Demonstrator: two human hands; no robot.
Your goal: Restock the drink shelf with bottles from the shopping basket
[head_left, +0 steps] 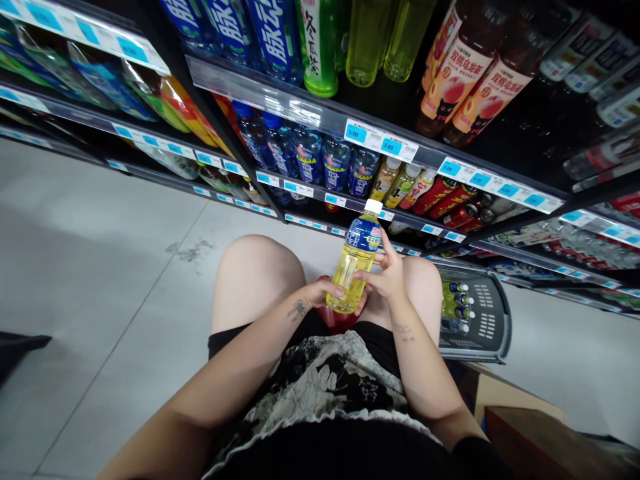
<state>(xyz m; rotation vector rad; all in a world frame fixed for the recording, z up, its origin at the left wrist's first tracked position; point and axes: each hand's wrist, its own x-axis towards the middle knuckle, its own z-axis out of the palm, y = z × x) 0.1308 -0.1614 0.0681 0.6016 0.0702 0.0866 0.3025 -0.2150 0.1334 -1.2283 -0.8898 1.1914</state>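
A clear bottle of yellow drink (354, 265) with a blue label and white cap stands upright between my knees. My left hand (324, 292) is wrapped round its lower part. My right hand (383, 273) grips its middle from the right side, fingers curled on the bottle. I am crouched or seated low in front of drink shelves (320, 117). Something red (338, 321) shows just under the bottle, mostly hidden by my hands.
Shelves of bottled drinks with blue price tags (373, 139) run from upper left to right. A grey basket (477, 313) holding several bottles sits on the floor by my right knee. A cardboard box (520, 420) lies at lower right. Pale floor tiles (100, 267) spread left.
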